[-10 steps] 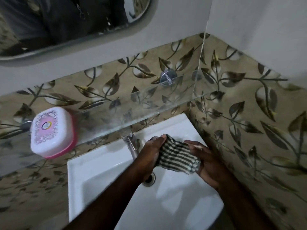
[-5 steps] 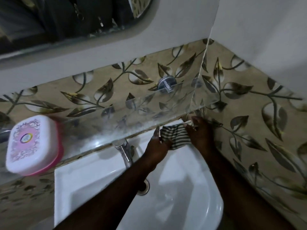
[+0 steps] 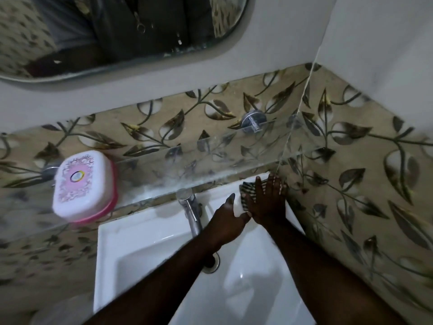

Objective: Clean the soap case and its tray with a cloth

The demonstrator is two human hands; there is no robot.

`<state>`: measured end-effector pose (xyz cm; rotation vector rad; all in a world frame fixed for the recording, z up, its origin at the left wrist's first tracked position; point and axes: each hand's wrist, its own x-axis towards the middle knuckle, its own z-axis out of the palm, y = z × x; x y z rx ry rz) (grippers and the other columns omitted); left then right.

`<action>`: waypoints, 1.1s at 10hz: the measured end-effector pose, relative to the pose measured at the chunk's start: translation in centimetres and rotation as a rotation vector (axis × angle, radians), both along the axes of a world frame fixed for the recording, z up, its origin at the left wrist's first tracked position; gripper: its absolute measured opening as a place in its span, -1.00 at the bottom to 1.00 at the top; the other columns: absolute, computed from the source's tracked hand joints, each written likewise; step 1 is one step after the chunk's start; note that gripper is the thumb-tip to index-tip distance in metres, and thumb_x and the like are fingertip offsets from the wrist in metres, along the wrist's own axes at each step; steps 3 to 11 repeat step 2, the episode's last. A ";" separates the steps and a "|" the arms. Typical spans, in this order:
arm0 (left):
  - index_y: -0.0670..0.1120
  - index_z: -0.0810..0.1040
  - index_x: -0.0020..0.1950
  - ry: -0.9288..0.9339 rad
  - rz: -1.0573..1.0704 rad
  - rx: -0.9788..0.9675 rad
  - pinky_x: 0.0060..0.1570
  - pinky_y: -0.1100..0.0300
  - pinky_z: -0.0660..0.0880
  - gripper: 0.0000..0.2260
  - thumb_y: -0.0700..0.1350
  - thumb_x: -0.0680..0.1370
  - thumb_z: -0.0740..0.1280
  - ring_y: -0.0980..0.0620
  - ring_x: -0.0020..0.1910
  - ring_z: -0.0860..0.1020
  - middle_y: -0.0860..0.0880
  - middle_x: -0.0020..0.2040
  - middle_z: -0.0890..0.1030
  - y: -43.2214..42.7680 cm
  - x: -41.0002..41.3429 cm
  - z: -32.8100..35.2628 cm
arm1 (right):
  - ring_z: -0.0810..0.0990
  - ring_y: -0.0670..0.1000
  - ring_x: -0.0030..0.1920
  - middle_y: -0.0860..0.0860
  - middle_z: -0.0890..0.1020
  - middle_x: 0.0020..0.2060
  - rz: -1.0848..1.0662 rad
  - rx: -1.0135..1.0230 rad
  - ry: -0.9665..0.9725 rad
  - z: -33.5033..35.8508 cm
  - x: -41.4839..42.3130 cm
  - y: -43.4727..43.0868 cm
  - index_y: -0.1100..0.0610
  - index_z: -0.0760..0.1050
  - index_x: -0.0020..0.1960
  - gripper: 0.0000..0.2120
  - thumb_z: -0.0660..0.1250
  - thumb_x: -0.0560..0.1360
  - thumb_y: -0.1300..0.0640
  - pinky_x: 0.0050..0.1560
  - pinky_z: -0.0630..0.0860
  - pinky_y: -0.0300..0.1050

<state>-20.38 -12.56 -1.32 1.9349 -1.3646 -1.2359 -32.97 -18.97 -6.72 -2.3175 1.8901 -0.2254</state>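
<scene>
The soap case (image 3: 84,186), with a white patterned lid over a pink base, sits closed at the left end of a glass shelf (image 3: 210,160) on the tiled wall. A striped cloth (image 3: 248,191) lies bunched on the sink's back right corner, under the shelf's right end. My right hand (image 3: 267,200) presses flat on the cloth with its fingers spread, hiding most of it. My left hand (image 3: 227,219) rests just left of it with loose fingers, its thumb near the cloth's edge, holding nothing. Both hands are far to the right of the soap case.
A white sink (image 3: 140,242) lies below the shelf, with a chrome tap (image 3: 189,207) at its back and a drain (image 3: 212,263) half hidden by my left forearm. Leaf-patterned tiles cover both walls of the corner. A mirror (image 3: 117,31) hangs above.
Both hands carried the cloth from over the basin up to the sink's back right corner. My left hand let go of it; my right hand now lies flat on it.
</scene>
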 end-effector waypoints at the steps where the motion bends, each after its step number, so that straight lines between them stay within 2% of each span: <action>1: -0.09 0.17 0.56 -0.076 -0.008 -0.094 0.36 0.02 0.38 -0.36 0.02 0.56 0.36 -0.09 0.42 0.39 -0.14 0.49 0.36 1.1 0.1 1.4 | 0.33 0.45 0.38 0.43 0.39 0.35 -0.013 -0.020 -0.023 0.9 0.0 0.7 0.26 0.41 0.40 -0.41 0.14 0.56 -0.14 0.38 0.22 0.38; 2: -0.15 0.43 0.37 -0.189 -0.017 -0.232 0.22 0.21 0.37 -0.59 -0.05 0.56 0.36 -0.06 0.31 0.48 -0.13 0.33 0.52 1.7 0.4 2.6 | 0.49 0.35 0.28 0.35 0.56 0.20 -0.044 -0.110 -0.187 0.9 0.0 1.5 0.28 0.55 0.23 -0.60 0.35 0.52 0.02 0.34 0.34 0.26; 11: -0.15 0.43 0.37 -0.189 -0.017 -0.232 0.22 0.21 0.37 -0.59 -0.05 0.56 0.36 -0.06 0.31 0.48 -0.13 0.33 0.52 1.7 0.4 2.6 | 0.49 0.35 0.28 0.35 0.56 0.20 -0.044 -0.110 -0.187 0.9 0.0 1.5 0.28 0.55 0.23 -0.60 0.35 0.52 0.02 0.34 0.34 0.26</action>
